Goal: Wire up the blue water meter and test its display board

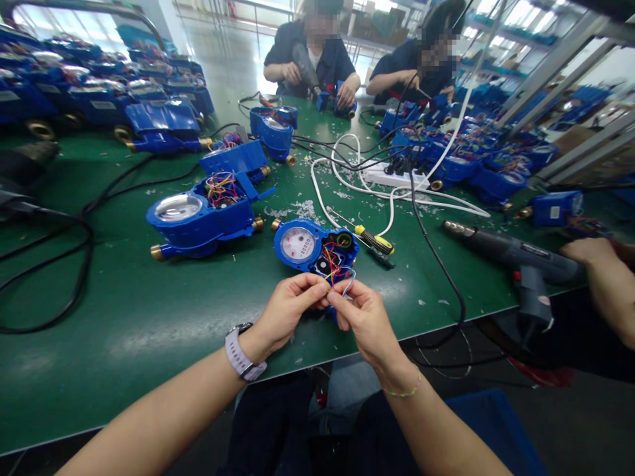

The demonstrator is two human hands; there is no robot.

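A blue water meter (296,246) lies on the green table in front of me, its round dial facing up and its wiring compartment uncovered. Thin red, yellow and white wires (335,259) rise out of that compartment toward my fingers. My left hand (292,305) pinches wire ends between thumb and forefinger at the meter's near edge. Touching it fingertip to fingertip, my right hand (358,311) is closed on the wires too. Exactly which wire each hand grips is hidden by the fingers. Just behind the meter lie a yellow-and-black screwdriver (374,240) and a dark-handled tool.
More blue meters (198,215) stand to the left, with stacks behind. A heat gun (516,254) lies at right beside another person's arm (608,277). Black cables, a white power strip (394,175) and plastic scraps cover the middle. Two people work across the table (149,357).
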